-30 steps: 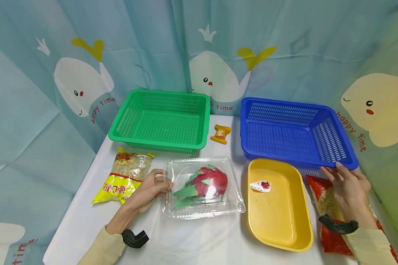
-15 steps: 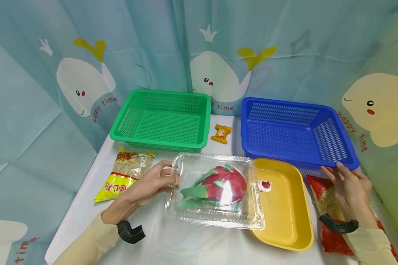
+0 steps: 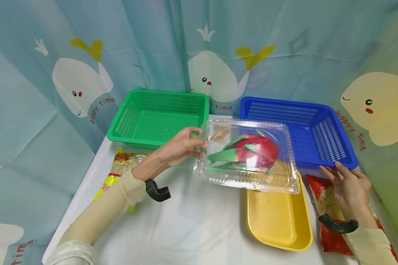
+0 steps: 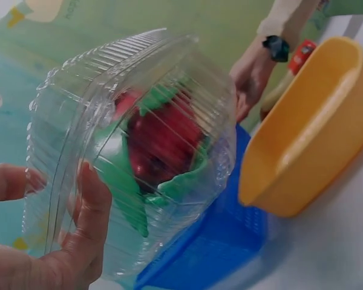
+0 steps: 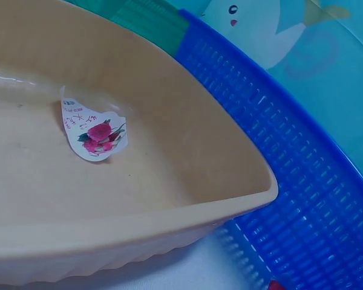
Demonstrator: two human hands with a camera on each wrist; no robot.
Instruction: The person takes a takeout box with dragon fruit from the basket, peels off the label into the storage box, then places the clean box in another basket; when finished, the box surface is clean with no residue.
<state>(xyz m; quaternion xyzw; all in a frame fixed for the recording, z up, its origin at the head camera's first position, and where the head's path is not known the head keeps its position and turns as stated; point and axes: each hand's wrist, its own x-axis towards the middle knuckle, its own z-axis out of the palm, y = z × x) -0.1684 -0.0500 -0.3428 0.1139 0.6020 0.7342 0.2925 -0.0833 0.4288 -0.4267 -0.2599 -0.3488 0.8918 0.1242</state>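
My left hand (image 3: 182,145) pinches the left edge of a clear plastic clamshell box (image 3: 215,175), thumb and fingers on either side of its rim. Inside lies a red dragon fruit (image 3: 258,151) with green scales, also plain through the plastic in the left wrist view. The box is lifted, overlapping the front of the blue basket (image 3: 333,136) and the back of the yellow basin (image 3: 272,224) in the head view. My right hand (image 3: 351,187) holds the blue basket's front right corner by the rim. Only a sliver of this hand shows in the right wrist view.
A green basket (image 3: 159,125) stands back left, a yellow pasta bag (image 3: 122,163) before it. A red-ended bag (image 3: 335,237) lies under my right forearm. A small packet (image 3: 220,133) shows through the box. A rose-printed paper (image 5: 100,139) lies inside the basin.
My left hand has raised the clamshell box from the table and carried it right and back toward the blue basket. My right hand has stayed at the basket's corner.
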